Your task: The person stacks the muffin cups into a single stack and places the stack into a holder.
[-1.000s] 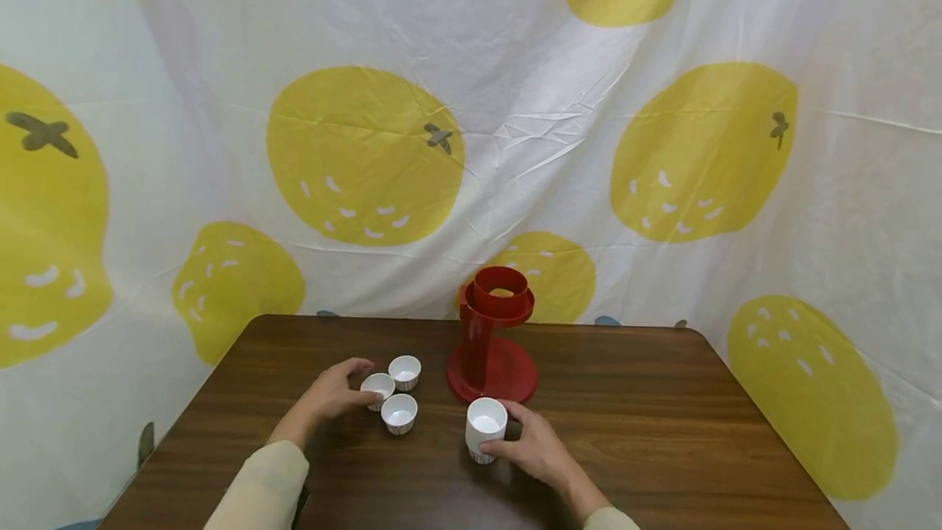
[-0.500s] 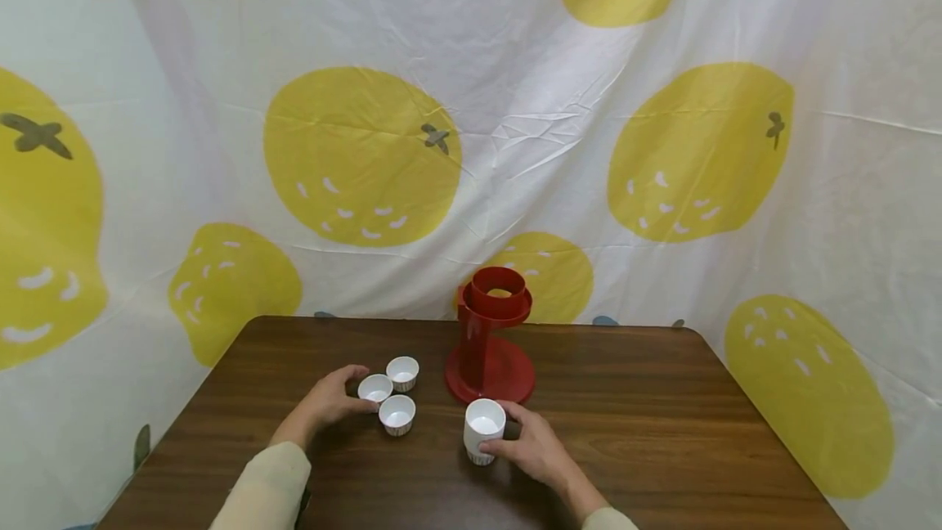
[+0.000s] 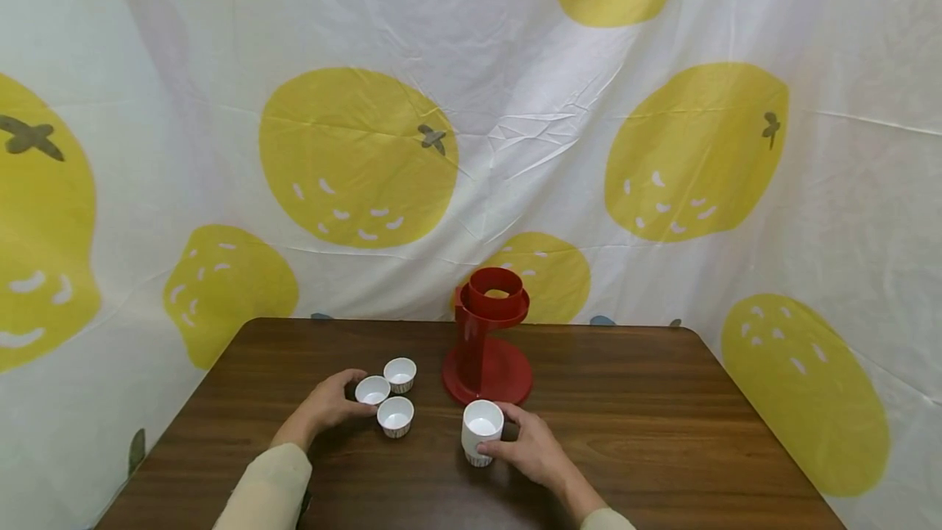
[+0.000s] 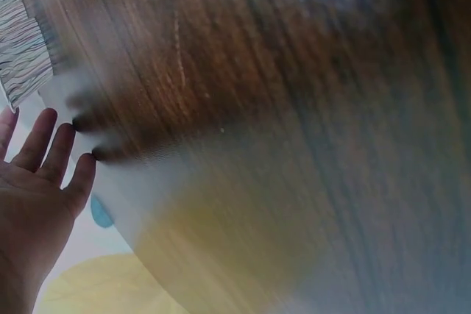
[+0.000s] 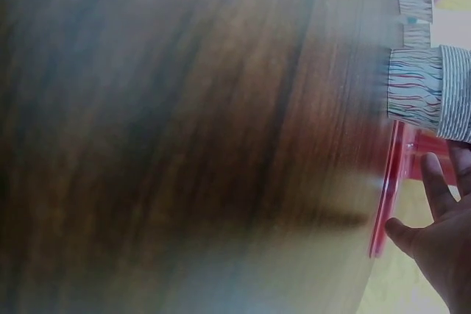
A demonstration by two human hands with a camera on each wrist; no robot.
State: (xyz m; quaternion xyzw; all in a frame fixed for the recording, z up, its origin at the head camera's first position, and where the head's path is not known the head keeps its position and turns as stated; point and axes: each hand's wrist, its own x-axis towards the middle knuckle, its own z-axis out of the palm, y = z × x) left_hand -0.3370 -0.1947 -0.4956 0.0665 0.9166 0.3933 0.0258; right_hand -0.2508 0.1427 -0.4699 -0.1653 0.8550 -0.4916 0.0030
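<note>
In the head view, my left hand [image 3: 328, 404] has its thumb and fingers about the leftmost small white cup [image 3: 373, 390], appearing to pinch it by the sides. Two similar cups, one behind [image 3: 401, 374] and one in front [image 3: 396, 415], stand close against it. Thin wavy lines cover the cup sides [image 4: 26, 49] in the left wrist view. To the right, my right hand [image 3: 533, 446] grips a stack of two white cups [image 3: 482, 425] between thumb and fingers. The right wrist view shows a ribbed upper cup [image 5: 456, 93] on a wavy-lined lower cup [image 5: 414, 86].
A red stand [image 3: 471, 342] with a round base and a ring on top stands behind the stack. Everything sits on a dark wooden table [image 3: 625, 415]. A lemon-print cloth [image 3: 515, 145] hangs behind the table's far edge.
My left thumb has slid back from the leftmost cup's front toward its left side, and the left fingers have drawn nearer. The right hand keeps its grip on the stack. The head view shifts slightly.
</note>
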